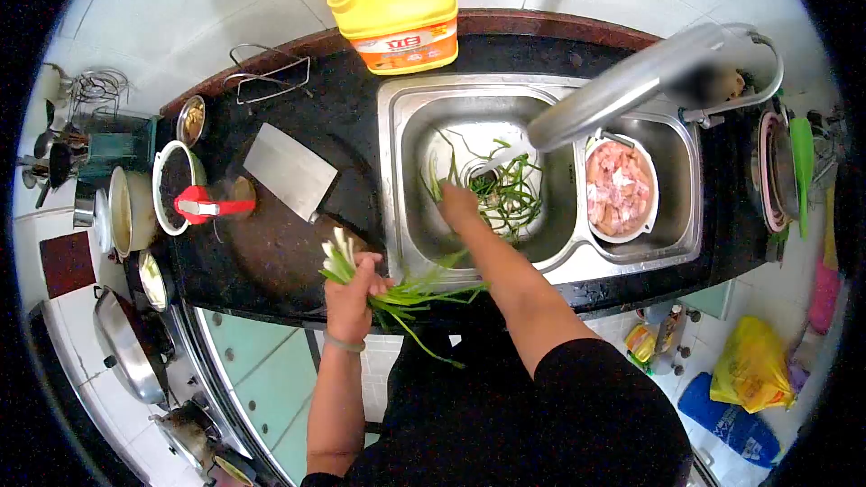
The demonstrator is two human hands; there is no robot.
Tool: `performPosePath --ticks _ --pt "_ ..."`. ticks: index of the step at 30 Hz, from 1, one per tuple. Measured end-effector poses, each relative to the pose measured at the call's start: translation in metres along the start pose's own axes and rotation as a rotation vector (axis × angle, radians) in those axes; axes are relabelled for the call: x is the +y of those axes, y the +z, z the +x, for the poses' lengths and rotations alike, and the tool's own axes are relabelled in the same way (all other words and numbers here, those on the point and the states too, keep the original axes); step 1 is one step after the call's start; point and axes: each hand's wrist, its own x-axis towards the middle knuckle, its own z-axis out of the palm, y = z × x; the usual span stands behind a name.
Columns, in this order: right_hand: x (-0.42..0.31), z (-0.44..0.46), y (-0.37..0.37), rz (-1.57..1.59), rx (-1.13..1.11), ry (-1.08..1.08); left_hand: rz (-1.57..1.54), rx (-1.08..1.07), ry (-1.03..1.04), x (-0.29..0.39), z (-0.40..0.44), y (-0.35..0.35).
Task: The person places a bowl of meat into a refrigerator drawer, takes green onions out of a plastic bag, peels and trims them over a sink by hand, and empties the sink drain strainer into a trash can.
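My left hand [350, 293] is closed around a bunch of spring onions [397, 296] in front of the sink's near left corner. Their white ends point up and left, and the green leaves trail right. My right hand [458, 207] reaches into the large basin of the steel sink [410, 239], fingers closed and partly hidden. A spring onion stalk [435, 182] sticks out from its fingers. Beside that hand, loose spring onions [514, 189] lie on the basin floor around the drain. Water runs into this basin from the faucet [595, 99].
A white-rimmed bowl of cut raw meat [621, 189] sits in the smaller basin. The cleaver [290, 171] lies on the black counter left of the sink. A yellow detergent jug [406, 22] stands behind it. A red-handled pot [178, 189] is farther left.
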Motion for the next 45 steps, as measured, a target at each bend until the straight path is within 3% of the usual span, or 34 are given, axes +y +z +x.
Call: performPosePath --ticks 3,6,8,10,11,13,15,16,18,20,21,23,26,30,32,34,36,40,42,43,45 --pt "0.009 -0.009 -0.003 0.012 0.067 -0.014 0.172 -0.017 0.010 -0.009 0.004 -0.002" --pt "0.014 -0.049 -0.048 0.248 0.203 -0.238 0.101 -0.085 -0.020 -0.015 0.013 0.005" --pt "0.014 -0.079 -0.078 0.350 -0.026 -0.289 -0.019 -0.119 -0.089 -0.018 0.018 0.016" --pt "0.013 -0.121 -0.089 0.387 0.025 -0.477 -0.013 -0.148 -0.073 -0.018 0.020 0.033" --pt "0.012 -0.135 -0.095 0.382 0.032 -0.467 0.001 -0.161 -0.051 -0.018 0.020 0.039" --pt "0.009 -0.153 -0.107 0.510 -0.298 -0.501 0.007 -0.259 0.008 -0.021 0.022 0.045" --pt "0.007 -0.150 -0.119 0.402 -0.326 -0.564 0.260 -0.430 0.070 -0.023 0.023 0.046" --pt "0.008 -0.143 -0.123 0.293 -0.357 -0.633 0.255 -0.386 0.091 -0.018 0.019 0.056" --pt "0.021 -0.105 -0.141 0.396 -0.407 -0.372 0.183 -0.346 0.068 -0.021 0.018 0.051" --pt "0.056 -0.045 -0.128 0.255 0.123 -0.350 0.119 -0.183 0.035 -0.020 0.013 0.051" --pt "0.073 -0.010 -0.118 0.049 0.249 -0.047 0.122 -0.176 0.038 -0.019 0.010 0.051" --pt "0.116 0.039 -0.091 -0.156 0.477 -0.060 0.177 -0.103 0.046 -0.018 0.005 0.046" --pt "0.112 0.051 -0.085 -0.290 0.658 0.022 0.206 -0.065 0.057 -0.024 0.001 0.039" --pt "0.123 0.049 -0.083 -0.532 0.497 0.036 0.113 -0.027 0.063 -0.027 -0.002 0.047" --pt "0.111 0.017 -0.108 0.501 0.574 -0.165 0.059 -0.003 0.060 -0.027 -0.001 0.053" --pt "0.079 -0.031 -0.143 1.017 0.307 -0.057 0.111 -0.006 0.036 -0.027 0.002 0.057" --pt "0.061 -0.060 -0.156 1.296 0.104 0.007 0.165 -0.030 0.030 -0.020 0.002 0.068" --pt "0.018 -0.119 -0.164 1.107 0.047 -0.176 0.302 -0.137 0.139 -0.017 0.003 0.086" --pt "-0.001 -0.139 -0.151 0.746 0.129 -0.450 0.343 -0.177 0.193 -0.021 0.002 0.089" --pt "-0.008 -0.148 -0.148 0.750 0.143 -0.443 0.351 -0.191 0.195 -0.022 0.001 0.088" --pt "-0.019 -0.164 -0.149 0.876 0.054 -0.440 0.238 -0.016 0.087 -0.022 0.000 0.082"
